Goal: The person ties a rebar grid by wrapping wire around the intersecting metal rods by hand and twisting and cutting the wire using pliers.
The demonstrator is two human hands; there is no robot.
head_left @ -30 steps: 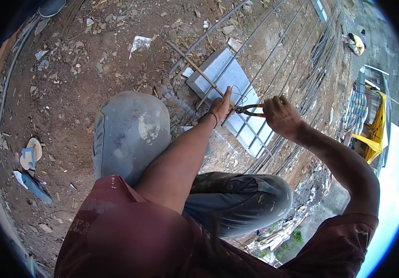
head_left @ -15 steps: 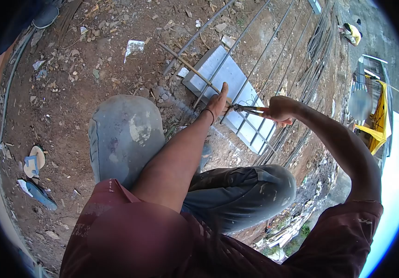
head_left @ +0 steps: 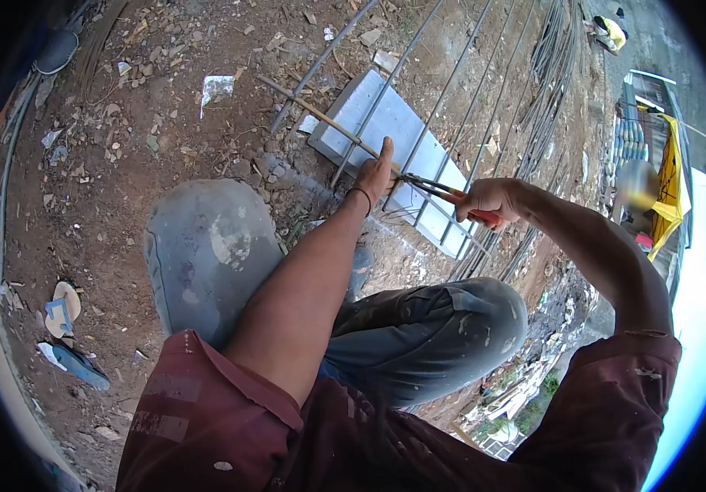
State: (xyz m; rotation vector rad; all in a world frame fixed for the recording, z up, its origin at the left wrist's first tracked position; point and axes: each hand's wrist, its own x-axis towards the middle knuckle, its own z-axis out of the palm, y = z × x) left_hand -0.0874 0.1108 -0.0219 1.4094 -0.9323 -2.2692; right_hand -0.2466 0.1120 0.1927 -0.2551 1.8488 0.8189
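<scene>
My left hand [head_left: 376, 175] is closed around a thin steel bar [head_left: 332, 123] where it meets a crossing bar, thumb pointing up along it. In my right hand [head_left: 491, 199] are pincers [head_left: 431, 185] with orange-red handle grips. Their jaws touch the bar crossing, right beside my left fingers. Exactly what the jaws bite is too small to make out. Several parallel steel rods [head_left: 451, 70] run across the bar, forming a grid. Under the grid lies a pale grey block [head_left: 386, 119], flat on the soil.
More long rods [head_left: 546, 98] lie bundled beyond the grid. Sandals [head_left: 63, 310] rest on the dirt at left, near a hose [head_left: 8, 189]. A person [head_left: 611, 34] bends over far off, and a yellow tarp [head_left: 671, 193] hangs at right. My knees flank the work.
My right hand has turned, and the pincers' handles now slope more steeply, with more of their red grips showing. My left hand keeps its hold. The whole view has shifted slightly.
</scene>
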